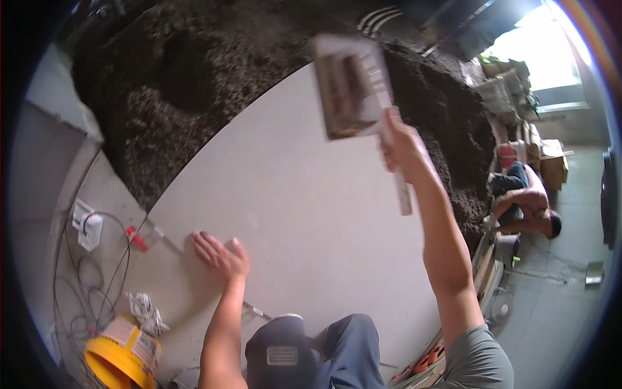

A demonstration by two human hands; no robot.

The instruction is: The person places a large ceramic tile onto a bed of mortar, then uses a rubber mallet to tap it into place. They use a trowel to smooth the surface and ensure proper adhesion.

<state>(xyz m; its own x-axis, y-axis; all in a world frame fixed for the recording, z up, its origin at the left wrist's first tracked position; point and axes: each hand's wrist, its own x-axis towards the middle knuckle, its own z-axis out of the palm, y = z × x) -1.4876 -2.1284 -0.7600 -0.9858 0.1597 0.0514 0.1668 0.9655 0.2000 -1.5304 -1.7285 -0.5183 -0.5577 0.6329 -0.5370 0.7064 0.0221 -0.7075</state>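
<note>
Over a large pale tile (311,201), a motion-blurred, block-headed mallet (345,91); right grip (405,146) closed round its handle. Left grip (221,258) palm down by the tile's left edge, fingers extended, grasping nothing. Dark, crumbly bed (175,84) beyond the tile. Yellow bucket (126,350) lower left; another person (531,198) bends low, far right.

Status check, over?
Right grip on raised, pale-handled, rectangular-headed tool. Left grip flat on large pale tile. Small red object beside tile's left corner.
</note>
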